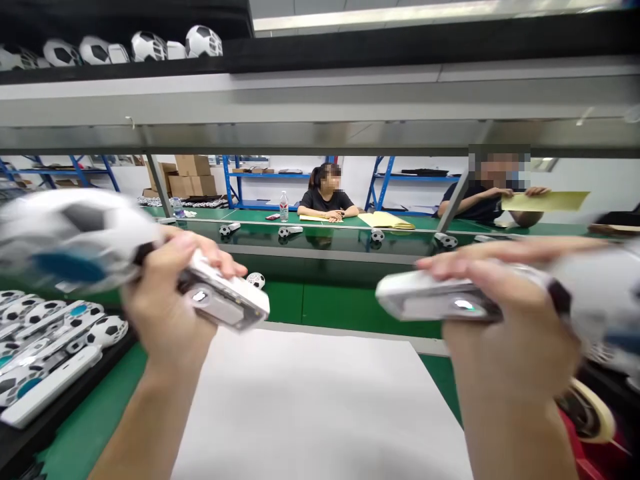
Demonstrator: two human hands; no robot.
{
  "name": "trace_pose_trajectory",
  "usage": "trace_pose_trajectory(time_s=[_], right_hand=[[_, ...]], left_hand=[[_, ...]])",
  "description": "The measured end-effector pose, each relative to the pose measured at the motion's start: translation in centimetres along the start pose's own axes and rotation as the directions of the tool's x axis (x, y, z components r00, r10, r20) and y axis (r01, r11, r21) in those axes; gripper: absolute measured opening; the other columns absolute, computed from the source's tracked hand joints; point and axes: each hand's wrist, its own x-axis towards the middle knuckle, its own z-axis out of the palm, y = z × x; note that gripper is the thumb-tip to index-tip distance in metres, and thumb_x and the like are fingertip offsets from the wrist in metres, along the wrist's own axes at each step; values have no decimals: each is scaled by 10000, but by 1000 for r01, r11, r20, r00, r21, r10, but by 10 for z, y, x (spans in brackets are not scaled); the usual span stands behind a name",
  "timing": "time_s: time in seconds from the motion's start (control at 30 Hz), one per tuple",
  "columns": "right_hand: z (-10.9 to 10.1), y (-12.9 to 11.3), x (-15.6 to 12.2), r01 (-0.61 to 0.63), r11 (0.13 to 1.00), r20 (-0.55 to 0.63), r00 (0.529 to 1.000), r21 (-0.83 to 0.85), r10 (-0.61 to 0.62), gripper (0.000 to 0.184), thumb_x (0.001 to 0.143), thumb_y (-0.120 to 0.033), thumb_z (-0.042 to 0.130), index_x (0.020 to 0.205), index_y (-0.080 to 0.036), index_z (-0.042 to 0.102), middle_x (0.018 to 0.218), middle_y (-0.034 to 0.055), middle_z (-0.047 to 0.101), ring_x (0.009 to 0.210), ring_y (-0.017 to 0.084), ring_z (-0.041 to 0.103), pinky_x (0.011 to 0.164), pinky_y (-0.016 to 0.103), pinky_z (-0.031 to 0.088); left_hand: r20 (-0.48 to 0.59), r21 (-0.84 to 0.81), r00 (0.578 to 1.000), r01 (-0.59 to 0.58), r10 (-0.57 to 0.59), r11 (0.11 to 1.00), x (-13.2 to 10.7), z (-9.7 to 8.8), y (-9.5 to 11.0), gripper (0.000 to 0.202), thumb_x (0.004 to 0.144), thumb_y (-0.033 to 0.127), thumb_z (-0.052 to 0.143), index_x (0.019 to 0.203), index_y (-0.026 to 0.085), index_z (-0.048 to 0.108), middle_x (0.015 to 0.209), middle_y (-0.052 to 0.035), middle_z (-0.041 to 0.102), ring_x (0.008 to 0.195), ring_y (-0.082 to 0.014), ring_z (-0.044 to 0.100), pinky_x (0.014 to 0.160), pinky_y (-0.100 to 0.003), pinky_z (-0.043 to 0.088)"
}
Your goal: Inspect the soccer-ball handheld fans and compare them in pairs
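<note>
The left device (113, 233) and the right device (430, 292), both ball-headed, were held up well apart with their handles pointing inward.
The left hand (170, 287) was curled around the neck of its device, the blurred football-patterned ball out to the left; the right hand (520, 300) gripped the other likewise, its ball running partly out of view at the right edge. Between the two handle ends was a wide open gap. Lower down, a white sheet (320, 407) lay on the green desk (103, 413), its far edge just beside a pale rail (430, 345). Room was tighter at the sides: a black tray (55, 420) of similar devices lay at lower left, and a tape roll (603, 417) sat at lower right. A long grey beam (320, 100) crossed above both hands.
</note>
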Motion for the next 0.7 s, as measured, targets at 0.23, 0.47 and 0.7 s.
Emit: trace_pose_trajectory(time_s=[0.23,0.47,0.7], right_hand=[[-14,92,67,-648,707,-158,696,282,700,34,862,-212,500,862,-186,522,683,70,610,597,204,634,529,337,569],[-40,148,74,-747,604,-124,595,277,794,111,965,-119,453,997,-128,559,815,110,690,709,206,715,630,341,622],[-39,132,74,-751,606,18,632,262,775,178,985,-180,504,1069,-70,616,873,147,721,745,213,728,646,337,633]], left_hand=[[168,73,881,436,-442,897,29,41,-82,485,588,139,748,962,201,447,797,-10,637,685,-183,666,669,-362,577],[149,284,873,412,-464,866,27,38,-178,468,683,182,746,1017,205,420,873,-31,646,774,-199,667,714,-357,543],[287,461,905,157,-315,873,15,36,-212,385,828,334,658,1162,164,573,1112,-113,680,1047,-258,642,947,-368,474]])
